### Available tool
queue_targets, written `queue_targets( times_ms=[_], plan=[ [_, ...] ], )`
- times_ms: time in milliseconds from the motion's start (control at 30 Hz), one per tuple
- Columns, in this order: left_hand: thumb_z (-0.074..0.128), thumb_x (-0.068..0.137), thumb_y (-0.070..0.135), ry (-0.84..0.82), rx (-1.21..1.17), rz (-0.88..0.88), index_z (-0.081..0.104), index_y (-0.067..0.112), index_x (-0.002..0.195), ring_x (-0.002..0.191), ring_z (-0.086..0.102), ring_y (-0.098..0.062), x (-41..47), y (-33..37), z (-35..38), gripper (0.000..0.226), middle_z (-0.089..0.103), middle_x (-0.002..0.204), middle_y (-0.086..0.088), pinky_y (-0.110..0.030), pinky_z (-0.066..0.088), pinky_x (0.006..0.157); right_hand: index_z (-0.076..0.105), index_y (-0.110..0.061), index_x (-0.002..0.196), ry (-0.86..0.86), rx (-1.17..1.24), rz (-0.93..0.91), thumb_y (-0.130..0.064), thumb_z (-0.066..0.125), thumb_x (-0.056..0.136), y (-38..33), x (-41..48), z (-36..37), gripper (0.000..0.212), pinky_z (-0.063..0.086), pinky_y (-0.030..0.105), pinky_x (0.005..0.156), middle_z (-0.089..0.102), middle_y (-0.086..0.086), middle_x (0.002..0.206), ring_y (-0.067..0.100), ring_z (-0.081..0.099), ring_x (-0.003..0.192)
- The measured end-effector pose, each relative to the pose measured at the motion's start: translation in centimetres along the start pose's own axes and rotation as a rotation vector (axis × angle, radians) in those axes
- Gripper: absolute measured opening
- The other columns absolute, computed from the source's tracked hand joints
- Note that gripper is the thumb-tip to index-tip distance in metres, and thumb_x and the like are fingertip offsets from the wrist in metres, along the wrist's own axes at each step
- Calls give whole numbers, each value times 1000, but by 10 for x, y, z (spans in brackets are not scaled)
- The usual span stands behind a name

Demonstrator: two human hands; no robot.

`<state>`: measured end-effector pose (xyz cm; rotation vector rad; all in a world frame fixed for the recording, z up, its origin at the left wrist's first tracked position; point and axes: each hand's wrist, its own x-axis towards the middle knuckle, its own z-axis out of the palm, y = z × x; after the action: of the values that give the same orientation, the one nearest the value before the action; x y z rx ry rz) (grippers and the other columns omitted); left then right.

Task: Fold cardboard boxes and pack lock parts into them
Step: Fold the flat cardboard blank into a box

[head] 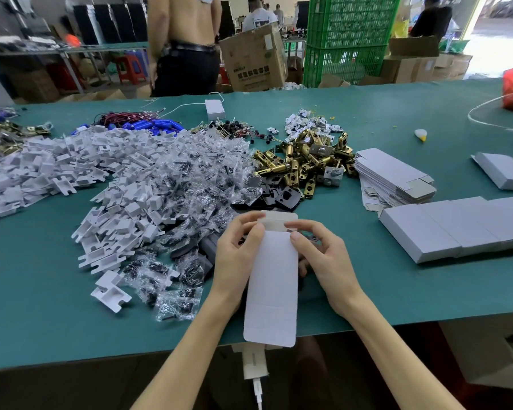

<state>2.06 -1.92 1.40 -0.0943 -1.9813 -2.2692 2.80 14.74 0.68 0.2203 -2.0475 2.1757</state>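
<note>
I hold a long white cardboard box (273,285) upright over the table's near edge, its far-end flaps open. My left hand (237,253) grips its left side with the thumb on the front near the top. My right hand (323,255) grips the right side, thumb on the front, fingers over the top flap. Lock parts lie beyond: brass latches (302,161), dark strike plates (279,196), bagged screws (196,179) and white plastic inserts (71,161). A stack of flat box blanks (394,176) sits at the right.
Folded white boxes (456,229) lie in a row at the right, one more (504,170) behind. Blue cylinders and wires (151,125) and a white adapter (215,109) lie at the back of the green table (367,285). People, a cardboard carton (253,59) and green crates (347,39) stand beyond.
</note>
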Motion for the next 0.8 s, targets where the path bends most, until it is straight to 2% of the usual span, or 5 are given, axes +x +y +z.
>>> queue_targets(
  times_ms=[133, 233, 467, 633, 800],
  plan=[
    [69, 95, 26, 10, -43, -36, 59, 24, 139, 96, 70, -23, 1, -1, 0, 45, 68, 120, -19, -46, 59, 83, 58, -29, 135, 14, 3, 15, -16, 64, 100, -1, 1, 1, 38, 52, 32, 53, 64, 2, 118, 17, 61, 69],
    [68, 97, 24, 14, -45, -69, 62, 21, 136, 101, 68, -29, 2, -2, -2, 40, 67, 121, -23, -55, 56, 91, 53, -26, 140, 23, 26, 36, -18, 66, 99, 0, 2, 1, 43, 54, 29, 54, 67, -7, 112, 13, 65, 73],
    [62, 104, 18, 11, -9, -85, 67, 16, 125, 109, 70, -38, 3, -2, -1, 22, 75, 120, -9, -53, 57, 92, 58, -30, 128, 19, 41, 16, -21, 71, 95, 1, 1, -1, 36, 56, 36, 60, 67, 2, 111, 16, 67, 78],
    [61, 104, 15, 12, 6, -60, 68, 21, 117, 91, 72, -20, 2, -1, -1, 16, 77, 112, -5, -34, 60, 74, 72, -16, 104, -1, -26, -3, -22, 69, 98, 5, 2, -1, 9, 49, 39, 58, 69, 14, 85, 20, 59, 63],
    [61, 104, 15, 12, 3, -64, 67, 17, 116, 86, 70, -19, 2, -2, -1, 14, 77, 105, -8, -36, 57, 74, 71, -13, 102, 5, -12, -5, -21, 69, 98, 4, 1, -1, 10, 47, 38, 58, 67, 12, 81, 21, 58, 62]
  ],
)
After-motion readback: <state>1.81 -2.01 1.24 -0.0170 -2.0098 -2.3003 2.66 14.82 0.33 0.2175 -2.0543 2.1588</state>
